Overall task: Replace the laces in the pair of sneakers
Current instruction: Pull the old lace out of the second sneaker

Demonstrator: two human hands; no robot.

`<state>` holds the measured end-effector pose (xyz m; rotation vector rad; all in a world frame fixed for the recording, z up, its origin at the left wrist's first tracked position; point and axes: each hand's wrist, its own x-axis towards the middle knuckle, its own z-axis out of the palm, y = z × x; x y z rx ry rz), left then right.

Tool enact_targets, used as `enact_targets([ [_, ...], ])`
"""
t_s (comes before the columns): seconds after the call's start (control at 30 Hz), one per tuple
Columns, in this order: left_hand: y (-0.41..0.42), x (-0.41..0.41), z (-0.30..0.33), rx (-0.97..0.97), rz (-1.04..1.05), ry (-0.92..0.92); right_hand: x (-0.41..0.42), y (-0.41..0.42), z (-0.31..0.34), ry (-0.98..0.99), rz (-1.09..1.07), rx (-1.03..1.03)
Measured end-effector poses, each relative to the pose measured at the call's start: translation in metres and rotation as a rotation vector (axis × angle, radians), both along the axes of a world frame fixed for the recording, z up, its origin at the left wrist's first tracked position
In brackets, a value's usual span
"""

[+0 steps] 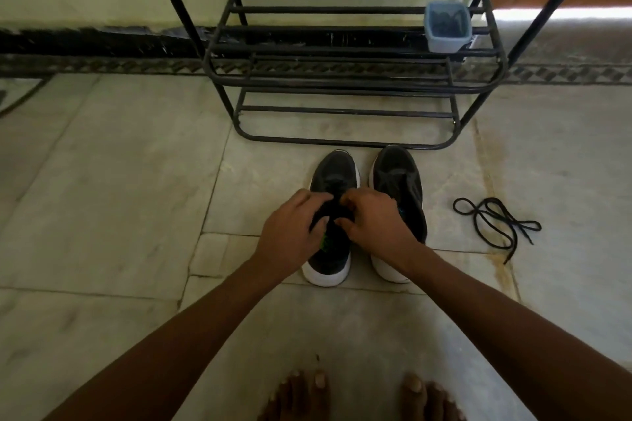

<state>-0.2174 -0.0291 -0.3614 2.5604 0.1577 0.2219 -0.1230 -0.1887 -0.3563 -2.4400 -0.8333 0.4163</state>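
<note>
The sneakers stand side by side on the floor [102,181], toes toward the rack [342,85]. Both hands work over the lacing area of the left sneaker [333,178]. The left hand [290,232] has its fingers curled down onto the tongue and lace region; the right hand [372,219] is likewise curled, fingertips meeting the left hand's at the shoe's centre line. Both appear to pinch lace or upper, but the dark material hides exactly what is held.

Handling judgement: the sneaker is light, with a soft fabric upper and a firm white sole. It will slide on the smooth stone unless steadied, so one hand should press the upper near the eyelets while the other pulls. A lace is thin, limp and offers no stiffness except at its tips; take it close to the eyelet, or by the tip when threading.

The right sneaker [398,188] sits just beside the left one, its upper loose and apparently unlaced. A loose black lace [492,219] lies in loops on the floor, well apart to the right. A small blue tub [447,27] holding dark contents, possibly laces, stands on a rack shelf. Bare toes [307,393] show at the bottom edge. Nothing blocks either hand; the right forearm crosses over the right sneaker's heel.
</note>
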Motion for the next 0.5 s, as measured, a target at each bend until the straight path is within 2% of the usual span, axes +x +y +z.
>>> enact_targets([
  [0.13, 0.002, 0.014, 0.005, 0.086, -0.061, -0.108, -0.007, -0.001, -0.006, 0.003, -0.012, 0.025],
  [0.27, 0.009, 0.027, 0.006, -0.094, 0.078, -0.084, -0.007, -0.002, -0.008, 0.007, -0.027, 0.037],
  [0.33, 0.013, 0.032, 0.004, -0.314, 0.202, 0.003, -0.005, -0.001, -0.009, 0.027, -0.033, 0.038],
  [0.4, 0.016, 0.033, 0.005, -0.631, 0.32, 0.108, -0.004, 0.0, -0.009, 0.046, -0.035, 0.044],
  [0.5, 0.019, 0.032, 0.014, -0.989, 0.362, 0.199, -0.003, 0.001, -0.01, 0.057, -0.04, 0.048],
])
